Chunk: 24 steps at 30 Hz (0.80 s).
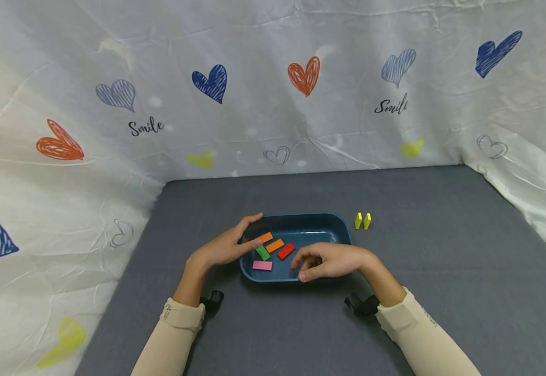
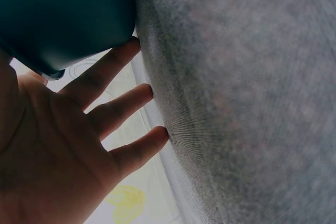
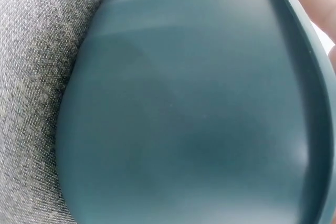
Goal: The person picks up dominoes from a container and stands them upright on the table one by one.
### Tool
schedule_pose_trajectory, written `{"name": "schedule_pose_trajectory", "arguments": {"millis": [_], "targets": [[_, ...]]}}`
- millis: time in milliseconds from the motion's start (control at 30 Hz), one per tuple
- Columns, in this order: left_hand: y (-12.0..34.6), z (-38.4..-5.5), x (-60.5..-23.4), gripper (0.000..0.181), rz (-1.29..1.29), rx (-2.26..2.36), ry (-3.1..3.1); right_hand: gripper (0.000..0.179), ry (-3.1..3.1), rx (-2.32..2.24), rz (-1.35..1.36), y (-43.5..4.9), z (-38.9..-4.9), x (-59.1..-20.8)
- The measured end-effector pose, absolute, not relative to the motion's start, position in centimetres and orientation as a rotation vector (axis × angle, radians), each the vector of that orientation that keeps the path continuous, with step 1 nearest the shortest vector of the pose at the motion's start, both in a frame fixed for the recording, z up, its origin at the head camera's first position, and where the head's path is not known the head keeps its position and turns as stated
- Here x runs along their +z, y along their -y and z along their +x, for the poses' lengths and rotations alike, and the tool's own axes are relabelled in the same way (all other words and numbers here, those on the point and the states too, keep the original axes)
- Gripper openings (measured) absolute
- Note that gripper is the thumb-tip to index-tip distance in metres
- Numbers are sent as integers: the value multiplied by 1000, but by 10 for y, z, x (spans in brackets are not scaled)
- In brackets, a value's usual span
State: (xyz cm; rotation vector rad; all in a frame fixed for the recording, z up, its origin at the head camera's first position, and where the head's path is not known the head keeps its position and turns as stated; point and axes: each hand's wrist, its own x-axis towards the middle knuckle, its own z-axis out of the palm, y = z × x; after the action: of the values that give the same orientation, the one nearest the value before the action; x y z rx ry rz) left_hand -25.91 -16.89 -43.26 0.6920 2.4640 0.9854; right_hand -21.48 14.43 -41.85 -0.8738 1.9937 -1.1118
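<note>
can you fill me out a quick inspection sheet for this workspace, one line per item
Surface: grey cloth, lying flat under the work.
Job's things: dark blue tray holding two orange blocks, a green block, a red block and a pink block; two yellow blocks stand on the cloth beyond its right end.
Clutter: nothing seen.
Left grip: at the tray's left end, straight fingers outside it.
Right grip: over the tray's near right side, fingers bent; cannot tell if it holds anything.
Cables: nothing seen.
Surroundings: white sheet printed with hearts and "Smile".
</note>
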Motion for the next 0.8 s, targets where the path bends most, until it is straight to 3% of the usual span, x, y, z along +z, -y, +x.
{"name": "schedule_pose_trajectory", "arguments": {"millis": [300, 800], "targets": [[167, -259, -429, 75, 690, 997, -2451, 48, -1940, -1205, -827, -143, -217, -417], [169, -258, -431, 75, 671, 982, -2467, 47, -1886, -1277, -789, -142, -216, -418]]}}
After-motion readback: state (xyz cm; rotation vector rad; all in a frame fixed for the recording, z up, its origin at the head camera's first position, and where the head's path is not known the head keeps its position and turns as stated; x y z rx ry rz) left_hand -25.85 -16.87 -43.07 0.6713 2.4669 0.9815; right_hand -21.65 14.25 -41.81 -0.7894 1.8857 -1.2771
